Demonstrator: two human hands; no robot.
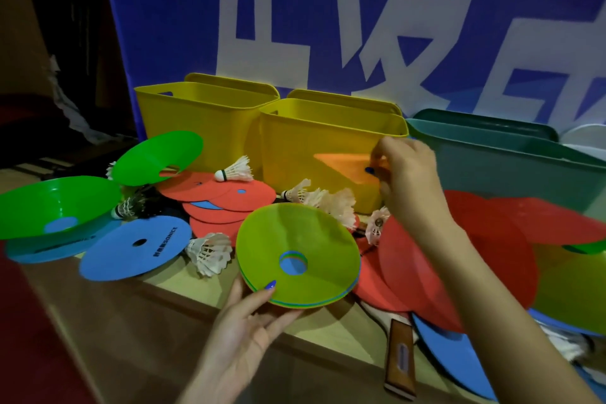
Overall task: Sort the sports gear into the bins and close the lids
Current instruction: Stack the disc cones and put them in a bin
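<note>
My left hand [242,328] holds a stack of disc cones [298,256] by its near edge, with a yellow-green one on top. My right hand [403,180] is raised at the front of the middle yellow bin [328,121] and pinches an orange-red disc [344,164]. I cannot tell whether that disc is inside the bin or in front of its wall. Another yellow bin [203,121] stands to the left and a teal bin [498,157] to the right, all three open. Loose green cones [55,203], blue discs [137,252], red discs [223,200] and several shuttlecocks [210,254] lie on the table.
Lids [229,80] stand upright behind the bins against a blue banner [328,10]. A wooden paddle handle [400,361] sticks out under large red discs [459,256] near the table's front edge. More blue and yellow-green discs lie at the right.
</note>
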